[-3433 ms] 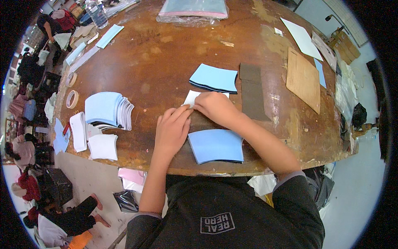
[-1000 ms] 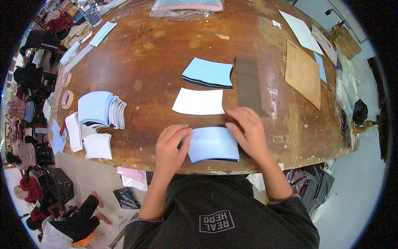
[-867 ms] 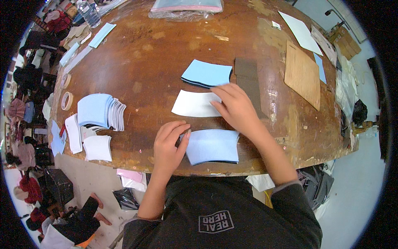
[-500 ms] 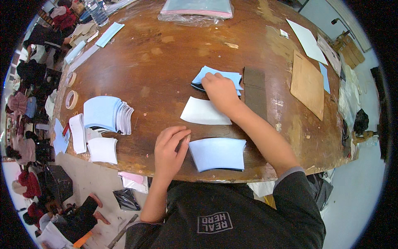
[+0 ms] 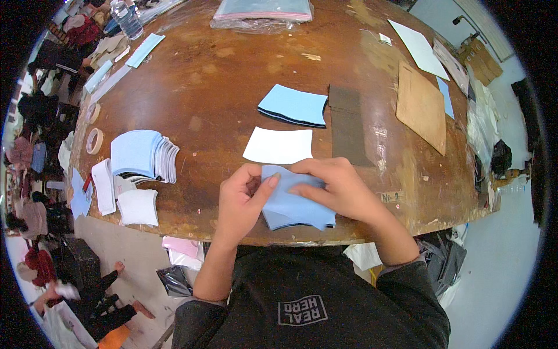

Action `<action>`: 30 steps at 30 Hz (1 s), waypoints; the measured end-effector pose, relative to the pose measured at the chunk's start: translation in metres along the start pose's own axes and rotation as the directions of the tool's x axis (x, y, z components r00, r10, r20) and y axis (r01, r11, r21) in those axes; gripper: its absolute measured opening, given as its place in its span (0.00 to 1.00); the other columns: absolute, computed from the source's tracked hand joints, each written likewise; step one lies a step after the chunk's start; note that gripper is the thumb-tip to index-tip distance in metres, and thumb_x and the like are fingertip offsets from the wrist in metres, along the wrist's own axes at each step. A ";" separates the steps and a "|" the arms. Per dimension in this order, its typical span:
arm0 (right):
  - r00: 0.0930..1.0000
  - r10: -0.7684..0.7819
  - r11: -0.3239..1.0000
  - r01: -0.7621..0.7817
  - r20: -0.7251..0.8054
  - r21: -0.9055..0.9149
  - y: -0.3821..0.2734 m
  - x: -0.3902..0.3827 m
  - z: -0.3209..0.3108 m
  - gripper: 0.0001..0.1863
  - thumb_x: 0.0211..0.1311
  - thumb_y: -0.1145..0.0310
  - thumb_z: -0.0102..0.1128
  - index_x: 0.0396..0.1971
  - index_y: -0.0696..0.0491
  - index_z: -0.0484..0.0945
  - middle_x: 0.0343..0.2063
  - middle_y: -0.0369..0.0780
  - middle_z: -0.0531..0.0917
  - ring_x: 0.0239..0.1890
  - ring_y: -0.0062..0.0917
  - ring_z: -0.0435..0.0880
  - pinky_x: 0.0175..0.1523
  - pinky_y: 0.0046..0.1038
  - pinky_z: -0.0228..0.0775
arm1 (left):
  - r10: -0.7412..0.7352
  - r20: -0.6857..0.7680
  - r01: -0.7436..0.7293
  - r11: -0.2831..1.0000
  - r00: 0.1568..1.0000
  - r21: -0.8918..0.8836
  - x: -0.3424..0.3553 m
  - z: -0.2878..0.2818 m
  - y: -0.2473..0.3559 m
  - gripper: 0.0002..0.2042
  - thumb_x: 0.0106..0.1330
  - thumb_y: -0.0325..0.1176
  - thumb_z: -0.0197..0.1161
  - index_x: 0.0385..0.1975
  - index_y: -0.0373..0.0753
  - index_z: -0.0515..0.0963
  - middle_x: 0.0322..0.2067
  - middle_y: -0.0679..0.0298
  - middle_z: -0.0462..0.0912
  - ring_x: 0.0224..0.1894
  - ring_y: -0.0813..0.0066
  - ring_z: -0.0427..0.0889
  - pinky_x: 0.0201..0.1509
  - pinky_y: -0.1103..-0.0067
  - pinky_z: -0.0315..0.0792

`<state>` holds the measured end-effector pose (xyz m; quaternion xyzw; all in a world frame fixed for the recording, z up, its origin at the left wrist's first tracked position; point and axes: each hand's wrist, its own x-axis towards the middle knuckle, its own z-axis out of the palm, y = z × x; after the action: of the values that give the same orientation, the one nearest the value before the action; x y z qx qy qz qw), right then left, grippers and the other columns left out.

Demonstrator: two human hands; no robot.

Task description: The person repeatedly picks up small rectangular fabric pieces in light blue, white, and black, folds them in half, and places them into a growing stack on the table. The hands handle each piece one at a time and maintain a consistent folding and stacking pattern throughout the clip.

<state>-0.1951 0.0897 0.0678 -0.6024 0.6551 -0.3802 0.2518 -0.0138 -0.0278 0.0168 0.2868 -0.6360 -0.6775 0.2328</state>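
Observation:
Between my two hands, a light blue fabric piece (image 5: 285, 192) is held up over the near stack of blue pieces (image 5: 299, 223). My left hand (image 5: 241, 195) pinches its left side, thumb on top. At its right and far edge, my right hand (image 5: 343, 189) grips it with thumb and fingers. Part of the near stack is hidden under the held piece and my hands. Just beyond my hands lies a white piece (image 5: 278, 145) with curved edges. Farther back is another blue stack (image 5: 292, 103) with dark layers beneath.
To the left stand a fanned pile of blue and white pieces (image 5: 136, 152), smaller white pieces (image 5: 138, 207) and tape rolls (image 5: 95, 141). A dark strip (image 5: 347, 128) and a brown board (image 5: 421, 107) lie to the right. Plastic-wrapped sheets (image 5: 264, 10) rest at the far edge of the table.
My right hand has come back from the far blue stack with a blue piece, toward me. My left hand has moved right and now grips that piece too.

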 end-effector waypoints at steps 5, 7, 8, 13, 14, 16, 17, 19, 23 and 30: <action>0.970 0.228 0.937 -0.194 -0.088 0.290 0.026 -0.054 -0.005 0.12 0.62 0.72 0.67 0.44 0.55 0.80 0.32 0.36 0.83 0.34 0.20 0.82 0.39 0.24 0.73 | 0.041 -0.125 -0.053 0.994 0.991 -0.094 -0.018 0.006 -0.004 0.07 0.68 0.27 0.67 0.38 0.31 0.77 0.27 0.71 0.81 0.30 0.89 0.76 0.33 0.87 0.70; 0.919 0.367 0.870 -0.284 -0.143 0.403 0.032 -0.065 0.002 0.12 0.63 0.71 0.67 0.45 0.54 0.80 0.31 0.34 0.81 0.32 0.16 0.79 0.37 0.21 0.71 | 0.006 -0.119 -0.016 0.997 0.993 -0.076 -0.026 0.009 -0.017 0.08 0.67 0.26 0.68 0.40 0.30 0.77 0.26 0.70 0.80 0.29 0.89 0.76 0.32 0.87 0.70; 0.896 0.411 0.843 -0.303 -0.169 0.445 0.034 -0.068 0.005 0.12 0.62 0.71 0.67 0.45 0.54 0.80 0.29 0.33 0.80 0.32 0.14 0.78 0.37 0.20 0.70 | 0.003 -0.127 -0.007 1.000 0.992 -0.028 -0.028 0.010 -0.020 0.10 0.66 0.25 0.68 0.43 0.31 0.76 0.26 0.70 0.79 0.28 0.89 0.75 0.31 0.87 0.69; 0.831 0.502 0.838 -0.400 -0.238 0.372 0.051 -0.076 0.027 0.14 0.60 0.70 0.70 0.45 0.54 0.80 0.24 0.32 0.77 0.26 0.13 0.75 0.31 0.20 0.68 | 0.026 -0.141 0.000 0.983 0.990 0.184 -0.031 0.010 -0.019 0.18 0.65 0.24 0.68 0.54 0.33 0.74 0.22 0.71 0.76 0.24 0.89 0.72 0.27 0.88 0.67; 0.825 0.515 0.837 -0.425 -0.234 0.346 0.050 -0.074 0.029 0.14 0.59 0.70 0.71 0.44 0.54 0.80 0.24 0.32 0.77 0.25 0.13 0.75 0.30 0.21 0.67 | 0.026 -0.145 0.007 0.975 0.989 0.220 -0.031 0.010 -0.019 0.19 0.64 0.24 0.68 0.55 0.33 0.74 0.22 0.72 0.76 0.23 0.90 0.72 0.27 0.88 0.66; 0.821 0.517 0.845 -0.444 -0.242 0.298 0.049 -0.073 0.031 0.15 0.58 0.70 0.72 0.44 0.54 0.80 0.23 0.34 0.77 0.24 0.15 0.75 0.29 0.22 0.67 | 0.025 -0.152 0.020 0.957 0.988 0.290 -0.031 0.010 -0.019 0.21 0.64 0.24 0.68 0.57 0.34 0.74 0.20 0.72 0.75 0.22 0.90 0.70 0.27 0.87 0.66; 0.824 0.506 0.854 -0.440 -0.253 0.277 0.050 -0.072 0.031 0.15 0.58 0.70 0.72 0.44 0.54 0.80 0.22 0.34 0.77 0.23 0.15 0.75 0.29 0.22 0.68 | 0.032 -0.154 0.018 0.948 0.988 0.317 -0.030 0.010 -0.019 0.21 0.64 0.24 0.69 0.57 0.34 0.74 0.20 0.72 0.74 0.22 0.90 0.70 0.27 0.87 0.66; 0.830 0.485 0.871 -0.429 -0.276 0.240 0.051 -0.072 0.032 0.16 0.57 0.69 0.73 0.44 0.54 0.80 0.22 0.35 0.77 0.23 0.16 0.75 0.28 0.23 0.68 | 0.047 -0.154 0.013 0.929 0.987 0.369 -0.030 0.011 -0.020 0.22 0.63 0.24 0.69 0.57 0.35 0.75 0.19 0.72 0.74 0.23 0.91 0.69 0.27 0.87 0.65; 0.827 0.484 0.873 -0.435 -0.286 0.218 0.046 -0.070 0.031 0.15 0.56 0.72 0.73 0.42 0.57 0.79 0.22 0.32 0.75 0.24 0.14 0.74 0.30 0.20 0.68 | 0.107 -0.145 -0.035 0.904 0.984 0.426 -0.031 0.010 -0.022 0.22 0.63 0.25 0.70 0.57 0.35 0.75 0.19 0.71 0.74 0.23 0.90 0.68 0.27 0.87 0.66; 0.832 0.472 0.881 -0.433 -0.291 0.192 0.052 -0.070 0.033 0.16 0.55 0.69 0.74 0.42 0.55 0.79 0.20 0.34 0.76 0.22 0.17 0.75 0.29 0.24 0.69 | 0.083 -0.154 -0.008 0.902 0.984 0.432 -0.030 0.009 -0.024 0.22 0.61 0.25 0.70 0.56 0.34 0.75 0.19 0.65 0.75 0.20 0.85 0.71 0.27 0.83 0.70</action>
<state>-0.1901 0.1515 -0.0024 -0.3419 0.7881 -0.4427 0.2570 0.0029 0.0010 -0.0042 0.3724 -0.7542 -0.4881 0.2328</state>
